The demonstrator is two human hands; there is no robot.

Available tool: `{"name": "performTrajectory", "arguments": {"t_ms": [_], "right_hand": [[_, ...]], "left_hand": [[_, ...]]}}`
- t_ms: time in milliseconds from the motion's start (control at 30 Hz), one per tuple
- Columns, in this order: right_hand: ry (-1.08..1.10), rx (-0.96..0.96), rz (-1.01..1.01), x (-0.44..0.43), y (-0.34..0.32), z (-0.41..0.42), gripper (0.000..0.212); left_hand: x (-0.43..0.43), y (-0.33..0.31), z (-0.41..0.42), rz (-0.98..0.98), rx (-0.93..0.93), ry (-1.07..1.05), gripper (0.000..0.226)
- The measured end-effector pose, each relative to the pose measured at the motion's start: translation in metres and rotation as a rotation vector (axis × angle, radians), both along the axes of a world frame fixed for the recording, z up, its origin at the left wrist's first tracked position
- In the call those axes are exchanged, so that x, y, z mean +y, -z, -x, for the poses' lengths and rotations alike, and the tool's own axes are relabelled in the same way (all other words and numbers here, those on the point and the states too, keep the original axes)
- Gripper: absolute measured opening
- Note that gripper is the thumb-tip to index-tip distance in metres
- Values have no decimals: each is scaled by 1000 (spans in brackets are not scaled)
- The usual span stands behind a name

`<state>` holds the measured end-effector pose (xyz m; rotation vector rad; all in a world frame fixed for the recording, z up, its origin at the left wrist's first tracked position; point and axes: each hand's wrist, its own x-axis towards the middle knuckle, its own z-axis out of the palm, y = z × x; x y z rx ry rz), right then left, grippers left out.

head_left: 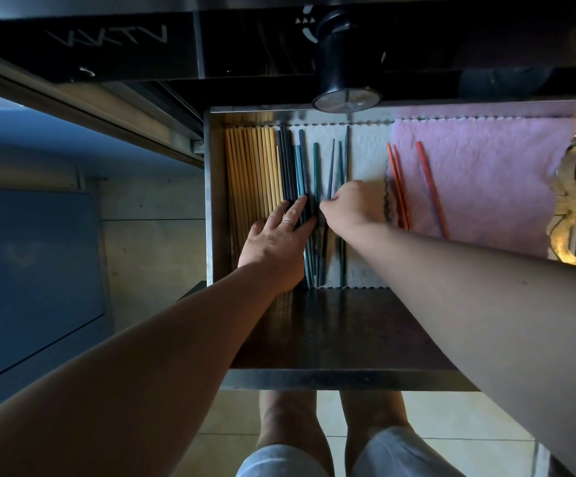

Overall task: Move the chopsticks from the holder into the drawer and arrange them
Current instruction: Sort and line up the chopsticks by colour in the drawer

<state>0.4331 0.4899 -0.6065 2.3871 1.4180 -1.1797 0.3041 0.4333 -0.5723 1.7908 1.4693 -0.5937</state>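
Under your left hand (pixel 276 242): straight fingers press dark chopsticks (pixel 288 160).
Within your right hand (pixel 352 208): curled fingers pinch teal chopsticks (pixel 340 166).
Right of that grip: orange chopsticks (pixel 396 180).

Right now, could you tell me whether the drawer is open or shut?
Open. The drawer is pulled out, its inside visible: yellow chopsticks and blue chopsticks lie in it, with the left hand and right hand reaching in.
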Motion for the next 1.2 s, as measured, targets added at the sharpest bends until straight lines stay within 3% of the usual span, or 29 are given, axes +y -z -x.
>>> {"name": "performTrajectory", "arguments": {"t_ms": [67,233,333,633,833,1000,1200], "right_hand": [[-33,-9,5,-2,-3,-7,18],[-82,4,-56,-6,-8,-17,40],[-46,22,-132,-5,-6,-20,19],[-125,-167,-151,-3,-1,-18,14],[-386,-305,-140,-9,-5,-17,9],[-122,-141,-55,-1,-12,-16,18],[-76,-6,-161,0,-25,-19,18]], "left_hand": [[0,-1,-1,-2,-2,4,78],[0,-3,-4,7,-15,19,75],[1,-3,-5,14,-8,12,77],[3,-6,-8,9,-6,23,79],[4,-7,-7,-9,-8,40,77],[6,-11,-9,-6,-32,66,77],[5,-3,-15,-35,-84,52,76]]}}
